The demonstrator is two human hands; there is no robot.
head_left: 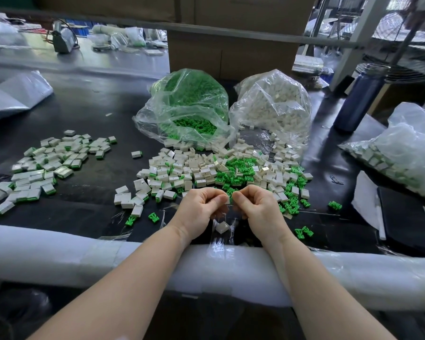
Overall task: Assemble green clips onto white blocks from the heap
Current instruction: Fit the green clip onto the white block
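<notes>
My left hand [201,207] and my right hand [255,204] meet just above the near edge of the black table, fingers curled. Between their fingertips they pinch a small white block [227,200] with a green clip [232,199] barely showing at its side. Behind the hands lies a heap of loose white blocks [182,173] mixed with green clips [238,170]. A single white block [221,227] lies on the table under my hands. On the left a spread of assembled blocks with green edges [47,165] covers the table.
A clear bag of green clips [187,106] and a clear bag of white blocks [272,106] stand open behind the heap. A dark blue bottle [361,99] stands at the right, another bag of parts [402,153] beyond it. White foam padding [59,249] lines the table's near edge.
</notes>
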